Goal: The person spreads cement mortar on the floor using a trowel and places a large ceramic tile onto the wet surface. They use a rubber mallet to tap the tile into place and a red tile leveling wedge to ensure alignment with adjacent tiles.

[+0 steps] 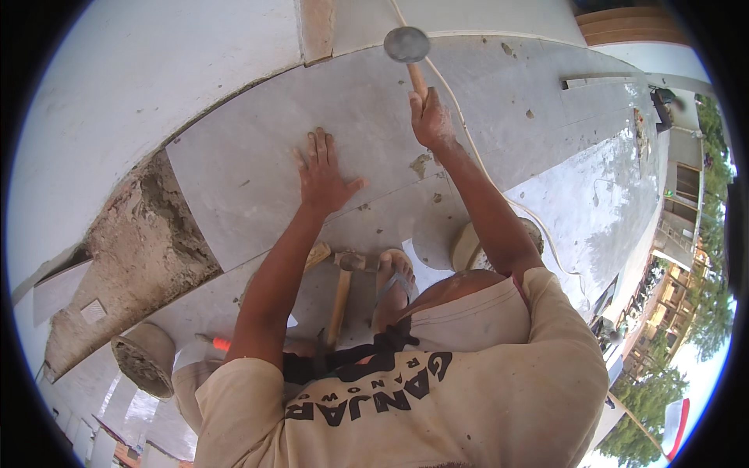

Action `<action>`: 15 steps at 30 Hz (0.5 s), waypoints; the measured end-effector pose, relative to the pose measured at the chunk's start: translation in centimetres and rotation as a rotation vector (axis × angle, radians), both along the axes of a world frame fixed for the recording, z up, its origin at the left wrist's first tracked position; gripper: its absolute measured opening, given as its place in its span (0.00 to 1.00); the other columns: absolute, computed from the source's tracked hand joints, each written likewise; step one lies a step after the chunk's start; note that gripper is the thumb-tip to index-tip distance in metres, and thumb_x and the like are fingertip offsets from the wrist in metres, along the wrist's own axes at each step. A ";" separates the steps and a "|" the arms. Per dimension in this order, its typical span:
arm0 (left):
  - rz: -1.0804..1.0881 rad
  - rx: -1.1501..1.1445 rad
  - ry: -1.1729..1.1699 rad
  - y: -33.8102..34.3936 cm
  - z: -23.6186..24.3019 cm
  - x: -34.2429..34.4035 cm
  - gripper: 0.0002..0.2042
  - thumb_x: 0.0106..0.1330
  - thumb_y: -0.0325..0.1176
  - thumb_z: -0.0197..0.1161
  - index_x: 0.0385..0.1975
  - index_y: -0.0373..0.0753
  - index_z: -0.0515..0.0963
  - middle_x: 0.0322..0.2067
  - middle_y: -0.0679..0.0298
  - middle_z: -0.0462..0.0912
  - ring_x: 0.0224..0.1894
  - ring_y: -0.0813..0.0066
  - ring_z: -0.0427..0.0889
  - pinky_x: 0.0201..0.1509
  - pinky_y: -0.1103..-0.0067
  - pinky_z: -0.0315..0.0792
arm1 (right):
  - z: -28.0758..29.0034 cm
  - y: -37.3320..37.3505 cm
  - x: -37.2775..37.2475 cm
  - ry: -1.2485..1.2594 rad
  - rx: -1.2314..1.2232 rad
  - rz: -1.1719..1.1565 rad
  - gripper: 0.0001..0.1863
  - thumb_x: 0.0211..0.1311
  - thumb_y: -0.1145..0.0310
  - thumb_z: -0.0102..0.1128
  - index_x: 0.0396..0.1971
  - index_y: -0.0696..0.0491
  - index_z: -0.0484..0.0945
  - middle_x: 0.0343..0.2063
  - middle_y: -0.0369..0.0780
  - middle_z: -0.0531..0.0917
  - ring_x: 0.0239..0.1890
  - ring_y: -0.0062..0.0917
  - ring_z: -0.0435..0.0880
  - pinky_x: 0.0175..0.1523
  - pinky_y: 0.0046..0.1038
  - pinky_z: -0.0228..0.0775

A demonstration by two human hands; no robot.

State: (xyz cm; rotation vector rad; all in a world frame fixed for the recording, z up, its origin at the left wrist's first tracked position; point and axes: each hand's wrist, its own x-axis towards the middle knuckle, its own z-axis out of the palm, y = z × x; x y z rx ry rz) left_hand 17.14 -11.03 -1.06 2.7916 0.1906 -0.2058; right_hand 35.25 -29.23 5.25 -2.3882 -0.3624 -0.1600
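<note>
My left hand lies flat, fingers spread, on a large grey floor tile. My right hand grips the wooden handle of a mallet, whose round grey head is raised over the tile's far edge. Both forearms reach forward from my beige shirt. The tile sits next to a bed of wet grey mortar on its left side.
A second hammer with a wooden handle lies by my sandalled foot. A round pan of mortar sits at lower left, a bucket under my right arm. A white cord runs across the laid tiles. An orange tool handle shows by my knee.
</note>
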 end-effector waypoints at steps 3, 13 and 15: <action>0.000 -0.011 0.011 0.2 0.6 1.2 0.58 0.54 0.68 0.60 0.71 0.28 0.43 0.73 0.46 0.39 0.76 0.51 0.34 0.73 0.47 0.28 | 2.1 0.5 3.5 0.166 -0.222 0.032 0.22 0.70 0.52 0.51 0.39 0.61 0.70 0.23 0.50 0.78 0.25 0.44 0.79 0.32 0.41 0.71; 0.017 -0.011 -0.022 -0.1 0.0 0.3 0.58 0.54 0.68 0.60 0.71 0.29 0.42 0.73 0.46 0.40 0.76 0.51 0.33 0.73 0.47 0.28 | -0.3 0.0 -0.5 0.043 -0.052 -0.027 0.24 0.69 0.50 0.52 0.39 0.61 0.71 0.26 0.51 0.80 0.31 0.44 0.82 0.38 0.42 0.71; 0.013 -0.008 0.023 -0.8 0.3 -0.2 0.57 0.54 0.69 0.59 0.71 0.29 0.42 0.73 0.46 0.40 0.76 0.51 0.33 0.73 0.47 0.28 | -0.1 -0.8 2.2 0.160 -0.184 -0.029 0.26 0.69 0.48 0.50 0.38 0.61 0.72 0.26 0.51 0.80 0.32 0.44 0.82 0.39 0.42 0.71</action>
